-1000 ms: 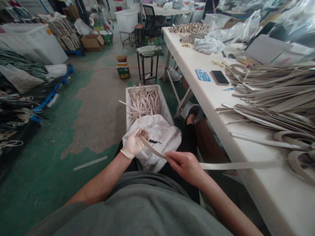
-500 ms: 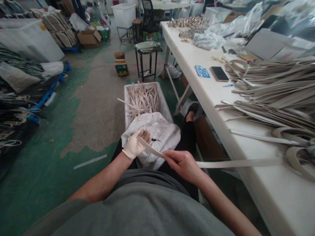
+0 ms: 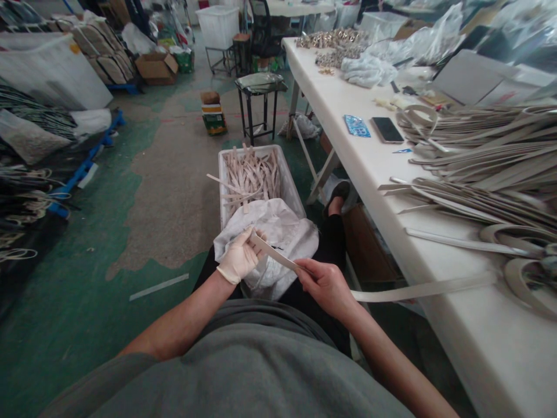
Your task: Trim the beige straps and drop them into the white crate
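Observation:
A long beige strap (image 3: pixel 277 255) stretches between my hands over my lap. In a pale, partly fingerless-looking glove, my left hand (image 3: pixel 241 258) has its fingers closed around the strap's far end. My right hand (image 3: pixel 325 287) is bare and pinches the strap further along. Past the right hand the strap runs on to the table edge, towards coiled straps (image 3: pixel 524 287). Beneath both hands, a white woven sack (image 3: pixel 289 223) covers my lap and the near end of a white bin (image 3: pixel 296 191). Pale cut strips (image 3: pixel 252 174) fill that bin.
On my right stands a long white table (image 3: pixel 369 180) bearing piled straps (image 3: pixel 487 145), a phone (image 3: pixel 387 130), a blue packet (image 3: pixel 357 126) and metal fittings (image 3: pixel 333 40). A small stool (image 3: pixel 261 84) is beyond the bin. One loose strip (image 3: pixel 159 287) lies on the green floor.
The strap's end now shows above my left fingers, and that hand has turned slightly. My right hand has shifted a little right along with the strap. A dark bit near the left fingers is no longer visible.

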